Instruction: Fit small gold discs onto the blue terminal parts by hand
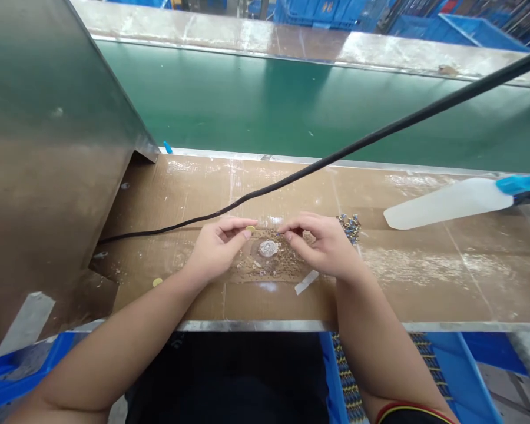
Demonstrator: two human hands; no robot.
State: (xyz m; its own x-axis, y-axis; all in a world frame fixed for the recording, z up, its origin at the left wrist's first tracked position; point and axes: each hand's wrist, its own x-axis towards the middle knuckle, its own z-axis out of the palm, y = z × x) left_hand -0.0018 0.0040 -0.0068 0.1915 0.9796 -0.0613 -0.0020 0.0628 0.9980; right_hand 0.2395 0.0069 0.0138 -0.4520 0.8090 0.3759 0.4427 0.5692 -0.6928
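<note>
Between thumb and fingers my left hand (217,244) pinches a small yellow disc (250,229). My right hand (320,241) is closed in a pinch to the right, with a tiny bluish bit at the fingertips, too small to name. Between the two hands a round, silvery, rough-topped spot (268,248) lies on the worn brown board (265,297). Just beyond my right hand is a pile of small dark and blue metal parts (350,227). Another yellow disc (158,282) rests on the board, left of my left forearm.
A black cable (291,176) crosses above the board. At left stands a metal housing (48,147); behind runs a green belt (212,94). A whitish flat nozzle (450,203) points in from the right. Below the edge, a blue crate (463,365) holds rows of parts. Tape (306,282) sticks nearby.
</note>
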